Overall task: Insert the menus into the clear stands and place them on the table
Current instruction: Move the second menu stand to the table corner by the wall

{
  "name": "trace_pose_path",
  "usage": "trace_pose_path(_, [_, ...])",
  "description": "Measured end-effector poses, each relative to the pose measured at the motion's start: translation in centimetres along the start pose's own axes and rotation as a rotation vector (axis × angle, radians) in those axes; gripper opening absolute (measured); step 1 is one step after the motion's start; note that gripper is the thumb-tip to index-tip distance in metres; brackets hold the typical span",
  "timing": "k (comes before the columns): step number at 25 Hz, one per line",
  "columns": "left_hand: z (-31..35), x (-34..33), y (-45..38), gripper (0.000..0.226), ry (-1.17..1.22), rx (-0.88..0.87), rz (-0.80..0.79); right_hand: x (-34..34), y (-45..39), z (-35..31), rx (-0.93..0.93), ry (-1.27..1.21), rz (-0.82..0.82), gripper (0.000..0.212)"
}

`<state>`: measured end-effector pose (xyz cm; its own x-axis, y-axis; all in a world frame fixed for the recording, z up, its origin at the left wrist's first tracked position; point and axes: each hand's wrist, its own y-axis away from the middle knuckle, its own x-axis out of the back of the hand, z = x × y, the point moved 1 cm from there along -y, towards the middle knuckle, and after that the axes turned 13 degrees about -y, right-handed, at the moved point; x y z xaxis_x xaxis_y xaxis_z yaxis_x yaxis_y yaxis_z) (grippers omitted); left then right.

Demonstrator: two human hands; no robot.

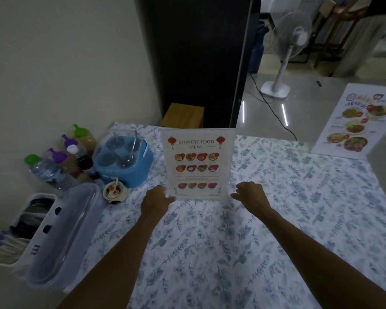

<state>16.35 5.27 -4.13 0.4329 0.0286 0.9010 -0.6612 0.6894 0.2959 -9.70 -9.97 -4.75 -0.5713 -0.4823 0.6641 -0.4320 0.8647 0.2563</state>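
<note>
Clear acrylic stand with Chinese food menu [197,163] upright near table's [299,197] far edge; my left hand [157,198] pinches lower corner, right hand [250,194] spread beside; square base, then release.

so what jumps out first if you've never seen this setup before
The Chinese food menu stands upright in its clear stand mid-table, with the left hand and right hand at its bottom corners. Next, a second menu stands at the far right, and a blue condiment caddy sits left of the first beside some bottles.
</note>
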Motion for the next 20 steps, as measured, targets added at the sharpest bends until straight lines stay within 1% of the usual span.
trace_pose_path(1, [0.2, -0.3, -0.5, 0.049, 0.049, -0.02, 0.001, -0.2, -0.6, 0.1, 0.014, -0.027, -0.029, 0.021])
trace_pose_path(3, [0.9, -1.0, -1.5, 0.041, 0.168, -0.062, 0.011, -0.8, -2.1, 0.5, 0.069, -0.071, -0.105, 0.025])
trace_pose_path(6, [1.1, -1.3, -2.9, 0.029, 0.22, -0.121, 0.089, -1.3, -4.2, 0.8, 0.2, -0.069, -0.167, 0.022])
trace_pose_path(8, [1.2, -1.4, -3.5, 0.027, 0.26, -0.154, 0.076, -1.0, -5.5, 1.2, 0.265, -0.062, -0.192, 0.02])
trace_pose_path(13, [2.8, -0.5, -5.2, 0.018, 0.299, -0.164, 0.142, 1.5, -8.1, 0.2, 0.327, -0.081, -0.173, 0.018])
trace_pose_path(17, [5.0, 2.2, -8.3, 0.023, 0.309, -0.154, 0.15, 4.1, -10.5, -2.2, 0.338, -0.083, -0.128, 0.025])
trace_pose_path(20, [6.6, 4.8, -11.4, 0.031, 0.327, -0.205, 0.138, 5.5, -12.4, -4.1, 0.341, -0.056, -0.063, 0.027])
